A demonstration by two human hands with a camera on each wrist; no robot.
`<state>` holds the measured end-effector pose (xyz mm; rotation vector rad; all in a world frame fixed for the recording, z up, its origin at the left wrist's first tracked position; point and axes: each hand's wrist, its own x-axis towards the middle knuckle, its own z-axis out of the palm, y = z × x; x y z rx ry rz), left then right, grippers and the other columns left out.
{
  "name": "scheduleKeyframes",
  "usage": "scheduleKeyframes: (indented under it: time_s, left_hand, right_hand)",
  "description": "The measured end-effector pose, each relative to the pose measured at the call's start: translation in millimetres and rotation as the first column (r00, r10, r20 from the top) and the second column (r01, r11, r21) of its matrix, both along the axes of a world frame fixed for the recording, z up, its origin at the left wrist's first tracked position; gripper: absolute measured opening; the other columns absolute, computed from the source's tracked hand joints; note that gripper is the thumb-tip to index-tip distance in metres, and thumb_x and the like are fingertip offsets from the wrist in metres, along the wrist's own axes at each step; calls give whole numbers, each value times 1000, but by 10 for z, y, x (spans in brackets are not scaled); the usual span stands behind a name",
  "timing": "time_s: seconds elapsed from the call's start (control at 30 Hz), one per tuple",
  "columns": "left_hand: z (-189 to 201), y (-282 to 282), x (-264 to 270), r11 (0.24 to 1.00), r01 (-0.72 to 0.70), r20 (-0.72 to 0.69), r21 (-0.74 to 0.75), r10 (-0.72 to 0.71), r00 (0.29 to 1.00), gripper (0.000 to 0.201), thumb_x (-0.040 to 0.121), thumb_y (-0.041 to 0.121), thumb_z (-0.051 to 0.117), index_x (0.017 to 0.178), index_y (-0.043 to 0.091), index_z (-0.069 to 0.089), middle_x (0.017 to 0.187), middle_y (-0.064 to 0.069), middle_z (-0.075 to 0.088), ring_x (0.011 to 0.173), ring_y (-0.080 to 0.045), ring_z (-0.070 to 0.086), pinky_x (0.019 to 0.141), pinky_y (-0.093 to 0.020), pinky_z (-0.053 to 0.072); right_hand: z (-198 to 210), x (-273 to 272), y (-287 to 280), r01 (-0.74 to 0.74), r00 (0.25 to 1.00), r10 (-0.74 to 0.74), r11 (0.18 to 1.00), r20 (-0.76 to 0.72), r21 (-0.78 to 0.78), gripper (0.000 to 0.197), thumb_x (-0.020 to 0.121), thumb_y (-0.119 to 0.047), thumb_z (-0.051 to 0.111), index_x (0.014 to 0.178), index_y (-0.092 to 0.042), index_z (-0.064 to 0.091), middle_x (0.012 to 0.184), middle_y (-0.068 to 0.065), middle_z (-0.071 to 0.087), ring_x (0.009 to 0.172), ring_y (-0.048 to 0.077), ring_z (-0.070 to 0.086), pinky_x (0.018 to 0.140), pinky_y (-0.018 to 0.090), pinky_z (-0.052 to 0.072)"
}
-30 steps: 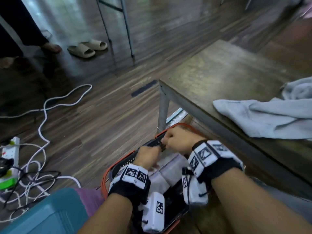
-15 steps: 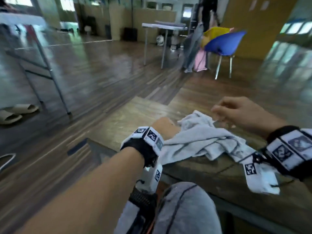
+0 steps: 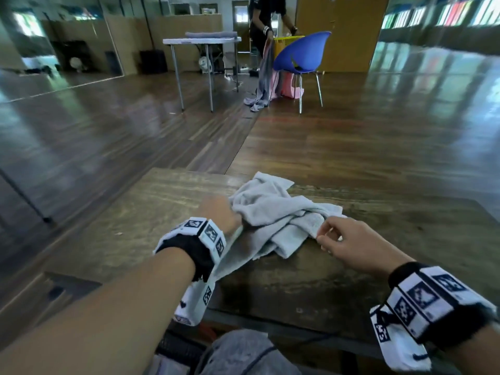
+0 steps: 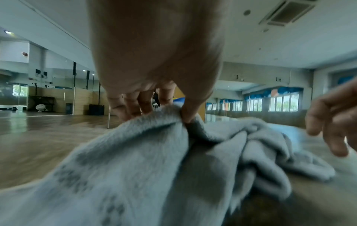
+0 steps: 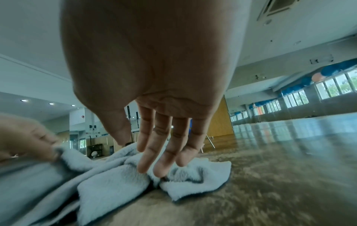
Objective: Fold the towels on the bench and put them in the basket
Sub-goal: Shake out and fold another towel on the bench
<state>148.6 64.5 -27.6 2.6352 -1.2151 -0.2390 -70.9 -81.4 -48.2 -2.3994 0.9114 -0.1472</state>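
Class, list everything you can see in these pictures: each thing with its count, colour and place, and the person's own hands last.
towel: one, pale grey, crumpled on the bench
bench: one, brown wood, in front of the person
chair: one, blue, far across the floor
table: one, white, left of the chair
person: one, dark clothes, behind the chair
left hand: pinches the towel's left edge
right hand: fingers straight, over the towel's right side
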Motion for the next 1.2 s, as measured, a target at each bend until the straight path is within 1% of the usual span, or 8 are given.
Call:
scheduleKeyframes:
  time_s: [0.17, 0.3, 0.37, 0.53, 0.77, 0.93, 1.03, 1.2]
  left_hand:
    - [618, -428, -305, 917, 81, -167, -392, -158, 973, 33, 99, 23, 47, 65, 26, 49, 72, 12, 53, 72, -14, 52, 59, -19, 38]
    - [974, -920, -695, 849, 255, -152, -464, -360, 921, 23, 100, 33, 44, 81, 21, 50, 77, 7, 53, 67, -6, 49, 58, -24, 33]
    - [1057, -1142, -917, 789, 269, -208, -552, -443, 872, 20, 100, 35, 46, 89, 20, 53, 83, 6, 57, 72, -6, 53, 61, -24, 36]
    - [896, -1457, -1349, 700, 211, -353, -682, -567, 744, 20, 95, 31, 60, 113, 22, 60, 111, 0, 68, 102, -13, 64, 91, -29, 51]
    - [709, -1602, -1567, 825, 256, -501, -504, -521, 692, 48, 81, 40, 78, 119, 14, 61, 112, -4, 70, 102, -18, 67, 92, -36, 55]
    - [748, -1681, -1825, 793, 158, -606, -589, -562, 563, 43, 87, 30, 74, 122, 10, 58, 113, -11, 69, 86, -22, 68, 78, -40, 59]
    - [843, -1779, -1945, 749, 60, -606, -660, -579, 545, 32, 92, 21, 68, 120, 14, 56, 114, -10, 67, 88, -24, 68, 82, -46, 60]
    - [848, -1851, -1948, 632, -116, -547, -766, -546, 635, 26, 93, 9, 62, 116, 18, 55, 114, -6, 64, 106, -23, 64, 95, -42, 54]
  right_hand:
    - [175, -92, -66, 43, 990, -48, 998, 136, 40, 37, 91, -45, 64, 120, -31, 46, 88, -10, 70, 80, 7, 66, 75, 37, 54]
    - [223, -112, -83, 55, 952, -105, 982, 287, 179, 84, 71, -70, 73, 137, -43, 29, 98, -11, 71, 89, 6, 68, 70, 29, 52]
    - [242, -122, -114, 68, 902, -179, 958, 393, 280, 93, 58, -74, 77, 134, -38, 36, 102, -6, 73, 91, 15, 72, 76, 39, 59]
    - [291, -409, -384, 245, 774, -344, 937, 532, 250, 15, 87, -32, 71, 89, -17, 74, 82, -1, 78, 83, 16, 73, 74, 47, 60]
    - [395, -910, -532, 487, 561, -465, 855, 685, 181, 26, 97, -12, 58, 78, -27, 64, 78, -14, 66, 66, -12, 62, 51, 5, 41]
    - [562, -1125, -545, 469, 377, -430, 852, 820, 231, 15, 102, -10, 51, 102, -20, 63, 84, -18, 68, 76, -18, 61, 62, 2, 44]
    - [605, -1206, -556, 257, 291, -412, 903, 864, 344, 39, 101, -20, 55, 139, -18, 46, 117, -16, 70, 107, -4, 65, 82, 13, 52]
    - [567, -1301, -525, 127, 547, -320, 945, 774, 300, 108, 75, -55, 78, 152, -52, 3, 159, -2, 39, 128, 13, 57, 98, 38, 54]
